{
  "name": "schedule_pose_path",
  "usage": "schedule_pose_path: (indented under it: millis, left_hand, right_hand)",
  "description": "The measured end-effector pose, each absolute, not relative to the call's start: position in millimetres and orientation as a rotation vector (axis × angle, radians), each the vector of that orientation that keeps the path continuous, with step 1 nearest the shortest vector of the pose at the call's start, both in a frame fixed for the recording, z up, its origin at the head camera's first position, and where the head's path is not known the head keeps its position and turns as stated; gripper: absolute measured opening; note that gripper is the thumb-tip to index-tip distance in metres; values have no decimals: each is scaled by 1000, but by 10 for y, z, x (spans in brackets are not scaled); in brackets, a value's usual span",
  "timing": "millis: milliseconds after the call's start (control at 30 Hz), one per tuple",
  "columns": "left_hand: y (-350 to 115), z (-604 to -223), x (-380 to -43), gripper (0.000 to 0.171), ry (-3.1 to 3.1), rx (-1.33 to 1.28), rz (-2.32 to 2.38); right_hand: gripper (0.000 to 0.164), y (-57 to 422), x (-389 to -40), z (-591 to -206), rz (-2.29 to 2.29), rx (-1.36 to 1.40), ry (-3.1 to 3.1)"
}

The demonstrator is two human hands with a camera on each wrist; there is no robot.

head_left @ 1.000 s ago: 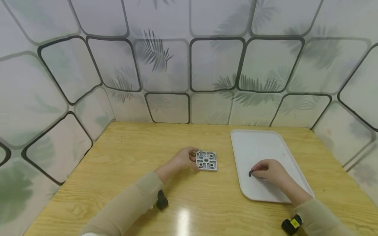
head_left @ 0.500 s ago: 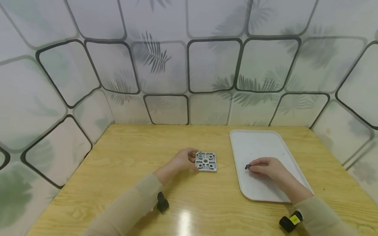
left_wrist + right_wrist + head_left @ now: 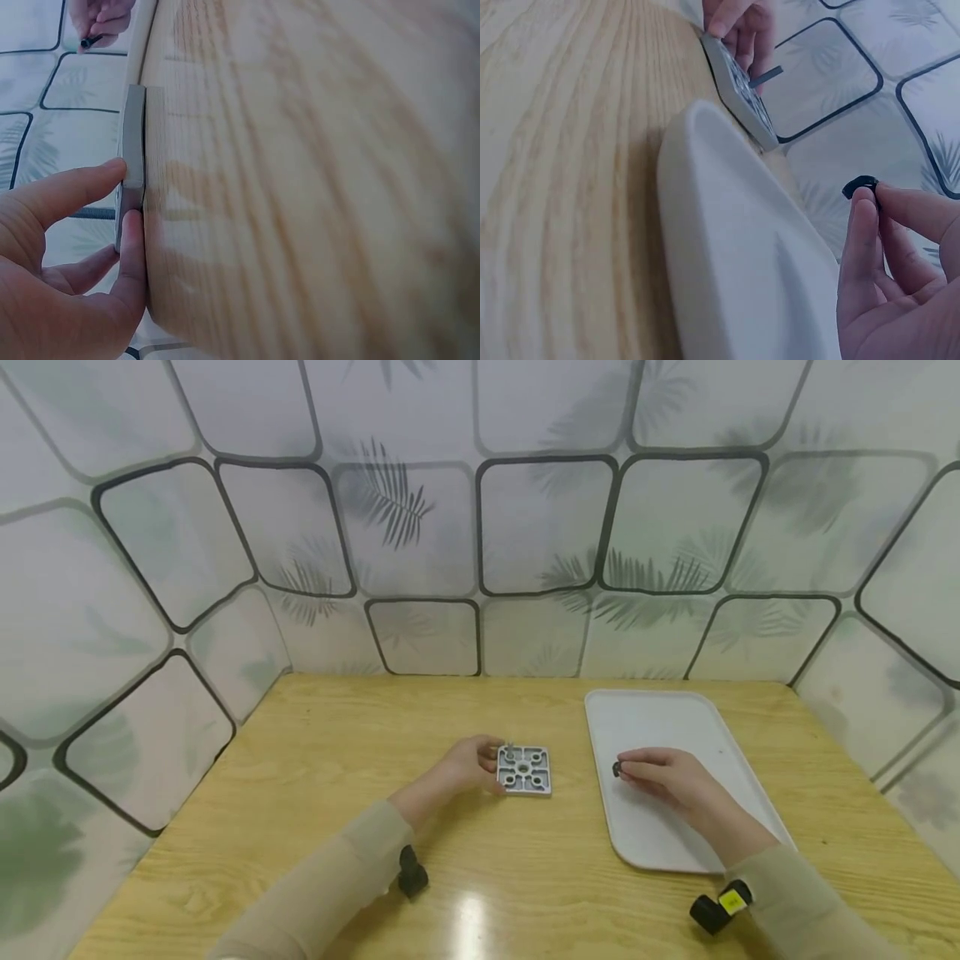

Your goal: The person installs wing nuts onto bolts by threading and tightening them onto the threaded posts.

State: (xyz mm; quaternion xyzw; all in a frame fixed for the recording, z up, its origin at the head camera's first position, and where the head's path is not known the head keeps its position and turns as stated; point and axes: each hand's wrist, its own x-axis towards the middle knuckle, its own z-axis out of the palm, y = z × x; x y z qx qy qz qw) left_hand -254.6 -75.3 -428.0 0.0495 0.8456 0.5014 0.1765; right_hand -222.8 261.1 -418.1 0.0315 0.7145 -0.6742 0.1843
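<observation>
A square grey metal plate (image 3: 523, 769), with ribs and several round holes on its top, lies on the wooden table. One grey pin (image 3: 767, 76) stands up from the hole at its far left corner. My left hand (image 3: 467, 765) holds the plate by its left side, fingers and thumb at the edge. Over the white tray (image 3: 667, 718), near its left rim, my right hand (image 3: 675, 781) pinches a small black curved piece (image 3: 859, 184) between thumb and fingertips. The right wrist view shows this piece raised above the tray.
The wooden table (image 3: 360, 718) reaches back to a patterned wall covering (image 3: 540, 527) with dark rounded squares and leaf prints. The tray's raised rim runs between the plate and my right hand. A black wrist device (image 3: 720, 906) sits beside each sleeve.
My right hand has moved left and away from me across the tray with the black piece, whose angle in the fingers has changed. The left hand and plate have stayed in place.
</observation>
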Motion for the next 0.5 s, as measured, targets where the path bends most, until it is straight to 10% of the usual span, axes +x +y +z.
schedule_pose_path:
  millis: [500]
  left_hand:
    - [-770,-4297,-2549,84,2399,166,1425]
  right_hand:
    - [60,2459,-2358,-4145,-2050,24,1842]
